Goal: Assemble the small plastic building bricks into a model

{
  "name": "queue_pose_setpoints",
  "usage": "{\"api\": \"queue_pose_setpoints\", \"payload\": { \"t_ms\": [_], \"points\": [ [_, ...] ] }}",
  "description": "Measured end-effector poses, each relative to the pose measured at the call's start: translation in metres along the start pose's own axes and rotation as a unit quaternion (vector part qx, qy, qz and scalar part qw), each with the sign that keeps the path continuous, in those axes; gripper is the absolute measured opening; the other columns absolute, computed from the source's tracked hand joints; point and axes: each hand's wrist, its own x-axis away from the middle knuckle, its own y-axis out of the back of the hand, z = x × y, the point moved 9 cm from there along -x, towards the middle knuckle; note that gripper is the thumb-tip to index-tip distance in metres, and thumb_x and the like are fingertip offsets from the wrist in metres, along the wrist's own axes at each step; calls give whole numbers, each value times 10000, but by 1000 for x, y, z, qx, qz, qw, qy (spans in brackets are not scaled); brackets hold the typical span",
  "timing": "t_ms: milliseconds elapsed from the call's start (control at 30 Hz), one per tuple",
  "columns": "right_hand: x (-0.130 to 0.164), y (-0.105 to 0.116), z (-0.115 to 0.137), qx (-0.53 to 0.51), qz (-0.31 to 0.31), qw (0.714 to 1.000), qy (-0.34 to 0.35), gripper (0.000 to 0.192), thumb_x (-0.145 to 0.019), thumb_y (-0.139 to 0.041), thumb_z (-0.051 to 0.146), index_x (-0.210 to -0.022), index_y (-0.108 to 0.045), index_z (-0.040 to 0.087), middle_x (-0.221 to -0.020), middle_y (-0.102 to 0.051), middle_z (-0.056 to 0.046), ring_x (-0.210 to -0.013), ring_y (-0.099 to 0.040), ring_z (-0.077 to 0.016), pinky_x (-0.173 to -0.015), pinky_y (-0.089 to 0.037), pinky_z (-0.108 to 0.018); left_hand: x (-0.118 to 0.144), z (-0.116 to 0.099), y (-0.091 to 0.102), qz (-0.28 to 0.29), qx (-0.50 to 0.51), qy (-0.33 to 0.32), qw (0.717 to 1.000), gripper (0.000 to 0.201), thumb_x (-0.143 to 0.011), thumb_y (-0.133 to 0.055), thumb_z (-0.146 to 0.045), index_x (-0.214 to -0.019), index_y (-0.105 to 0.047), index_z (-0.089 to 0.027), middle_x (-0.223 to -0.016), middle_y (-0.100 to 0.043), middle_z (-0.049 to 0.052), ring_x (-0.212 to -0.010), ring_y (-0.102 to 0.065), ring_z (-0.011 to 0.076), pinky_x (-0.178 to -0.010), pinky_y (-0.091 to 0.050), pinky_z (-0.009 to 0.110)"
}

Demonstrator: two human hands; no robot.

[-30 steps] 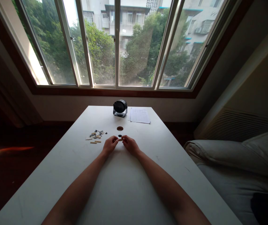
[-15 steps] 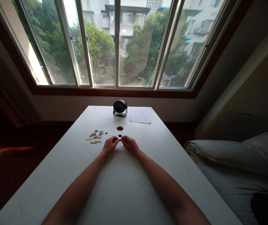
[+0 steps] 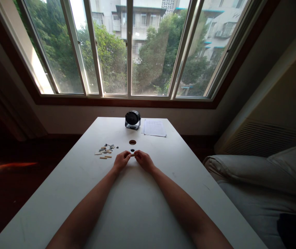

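Note:
Both of my hands rest on the white table (image 3: 127,207), fingertips meeting at its middle. My left hand (image 3: 121,160) and my right hand (image 3: 143,160) pinch a tiny piece (image 3: 132,155) between them; it is too small to make out. Just beyond the fingertips lies a small dark ring-shaped part (image 3: 132,150). A scatter of several small tan and dark building pieces (image 3: 105,151) lies to the left of my left hand, a short way off.
A round brown hole (image 3: 132,142) sits in the tabletop beyond the hands. A small black desk fan (image 3: 132,120) and a printed sheet (image 3: 154,128) stand at the far edge under the window. A cushioned seat (image 3: 261,180) is at right.

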Motion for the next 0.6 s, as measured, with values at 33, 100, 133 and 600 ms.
{"api": "queue_pose_setpoints", "payload": {
  "t_ms": [33, 100, 133, 600],
  "points": [
    [0, 0, 0, 0, 1, 1000, 0, 196, -871, -556, 277, -1049, -630, 238, -747, -628, 3, -619, -525, -134, -623, -412, -237, 0, 0, 0, -1, 0, -1, 1000, 249, -854, -525, -388, -911, -689, -209, -807, -684, 16, -696, -569, 146, -665, -422, 256],
    [0, 1, 1, 0, 2, 1000, 0, 196, -874, -558, 281, -1050, -633, 236, -754, -630, 1, -622, -526, -134, -623, -410, -237, 0, 2, 0, -6, 2, 3, 1000, 245, -850, -528, -379, -927, -686, -207, -802, -680, 14, -691, -567, 144, -659, -421, 254],
    [0, 1, 2, 1, 2, 1000, 0, 196, -875, -559, 282, -1050, -635, 237, -758, -631, 1, -624, -526, -134, -623, -409, -237, 0, 3, 0, -9, 3, 6, 1000, 242, -847, -531, -375, -933, -684, -207, -795, -677, 12, -685, -565, 142, -655, -419, 252],
    [-1, 1, -1, 23, -5, 1000, -11, 223, -881, -560, 308, -1074, -646, 235, -751, -637, 5, -623, -531, -128, -634, -405, -230, 0, -3, -1, 2, 1, -4, 1000, 244, -851, -546, -371, -999, -649, -206, -801, -662, 3, -682, -570, 124, -648, -433, 235]
  ]
}}
